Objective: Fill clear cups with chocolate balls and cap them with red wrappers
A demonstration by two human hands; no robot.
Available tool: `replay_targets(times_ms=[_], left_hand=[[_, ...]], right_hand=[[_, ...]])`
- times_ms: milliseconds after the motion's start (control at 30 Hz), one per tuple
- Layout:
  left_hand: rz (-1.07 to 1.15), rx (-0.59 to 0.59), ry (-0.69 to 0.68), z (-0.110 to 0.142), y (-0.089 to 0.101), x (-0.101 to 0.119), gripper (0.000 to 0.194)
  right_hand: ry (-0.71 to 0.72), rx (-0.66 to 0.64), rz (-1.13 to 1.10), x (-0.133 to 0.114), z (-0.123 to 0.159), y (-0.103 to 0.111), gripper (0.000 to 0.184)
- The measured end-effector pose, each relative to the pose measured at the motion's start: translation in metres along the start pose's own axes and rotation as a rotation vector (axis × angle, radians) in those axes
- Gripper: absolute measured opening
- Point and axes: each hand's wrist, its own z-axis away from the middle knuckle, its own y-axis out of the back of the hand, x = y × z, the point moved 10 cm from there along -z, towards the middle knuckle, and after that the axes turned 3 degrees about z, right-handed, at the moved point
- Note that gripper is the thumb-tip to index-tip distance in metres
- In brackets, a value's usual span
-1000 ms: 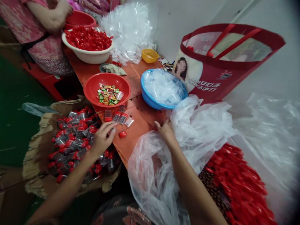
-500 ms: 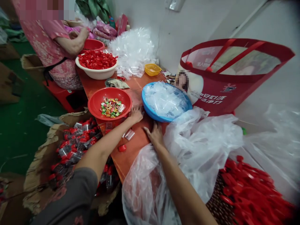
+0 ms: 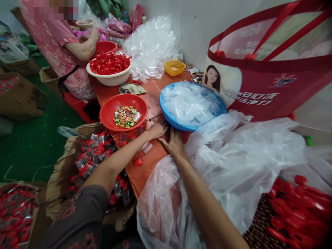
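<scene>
My left hand (image 3: 155, 128) lies palm down on the orange tabletop (image 3: 151, 162), just below the rim of a red bowl (image 3: 111, 107) holding wrapped candies (image 3: 126, 117). My right hand (image 3: 175, 143) rests flat close by, fingers spread, beside a blue basin (image 3: 166, 112) full of small clear plastic bags (image 3: 190, 103). Neither hand holds anything. A large clear plastic bag (image 3: 241, 166) bunches against my right forearm. Near my left wrist lie a small pack with a red cap (image 3: 123, 139), a clear pack (image 3: 146, 147) and a loose red cap (image 3: 138, 162).
A torn cardboard box (image 3: 63, 162) of red-capped packs sits under my left arm. Farther along stand a white basin of red pieces (image 3: 109, 67), a yellow basket (image 3: 175, 67) and a heap of clear bags (image 3: 151, 46). A co-worker (image 3: 59, 45) sits at the far end. A red tote bag (image 3: 269, 76) leans right.
My left hand has moved from above the box of packs forward onto the table beside the red bowl. My right hand has shifted slightly onto the tabletop. The view has tilted up.
</scene>
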Motion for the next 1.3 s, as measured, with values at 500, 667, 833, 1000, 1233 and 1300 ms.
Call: replay_targets(times_ms=[500, 667, 833, 1000, 1233, 1300], left_hand=[[-0.079, 0.067, 0.462, 0.090, 0.025, -0.027, 0.061], [-0.072, 0.101, 0.501, 0.078, 0.021, -0.036, 0.061], [0.014, 0.122, 0.504, 0.060, 0.011, -0.044, 0.060], [0.240, 0.211, 0.329, 0.053, 0.024, -0.038, 0.061], [0.108, 0.293, 0.437, 0.115, 0.062, -0.011, 0.053], [-0.023, 0.230, 0.469, 0.134, 0.058, 0.003, 0.054]], right_hand=[[0.085, -0.118, 0.075, -0.035, -0.016, -0.016, 0.091], [0.133, -0.176, 0.106, -0.044, -0.031, -0.030, 0.078], [0.224, -0.215, 0.068, -0.053, -0.048, -0.045, 0.074], [0.310, -0.232, -0.042, -0.064, -0.063, -0.046, 0.070], [0.423, -0.259, -0.099, -0.083, -0.067, -0.043, 0.074], [0.456, -0.270, -0.107, -0.090, -0.069, -0.045, 0.069]])
